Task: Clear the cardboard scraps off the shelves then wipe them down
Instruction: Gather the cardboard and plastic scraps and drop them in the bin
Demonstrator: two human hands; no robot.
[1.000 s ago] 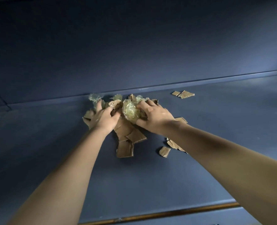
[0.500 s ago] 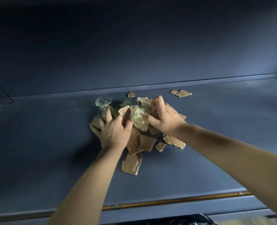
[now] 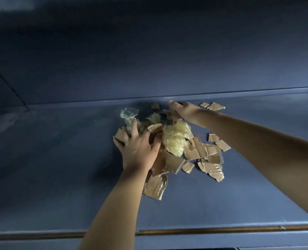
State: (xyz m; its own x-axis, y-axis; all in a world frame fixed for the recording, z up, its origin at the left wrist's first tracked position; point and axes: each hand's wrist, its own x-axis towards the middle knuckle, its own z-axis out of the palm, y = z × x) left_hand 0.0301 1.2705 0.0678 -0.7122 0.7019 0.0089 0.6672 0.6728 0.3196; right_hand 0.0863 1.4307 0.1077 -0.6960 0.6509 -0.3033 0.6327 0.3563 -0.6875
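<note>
A heap of brown cardboard scraps [image 3: 194, 152] lies in the middle of a dark blue shelf [image 3: 59, 168], mixed with a crumpled wad of yellowish clear plastic [image 3: 176, 139] and a smaller clear wad [image 3: 128, 114] at its far left. My left hand [image 3: 137, 145] lies flat on the left side of the heap, fingers spread and pressing on scraps. My right hand [image 3: 182, 110] reaches past the heap toward the back wall, fingers stretched out flat and blurred, over small scraps. Two more cardboard bits [image 3: 213, 106] lie just right of that hand.
The shelf's back wall [image 3: 149, 60] rises right behind the heap. A front lip with a wooden-coloured strip [image 3: 212, 230] runs along the near edge. One scrap [image 3: 155, 186] sticks out toward me under my left wrist.
My right hand let go of the yellowish plastic wad and stretched out flat toward the back wall. My left hand stayed on the heap. The camera view shifted slightly.
</note>
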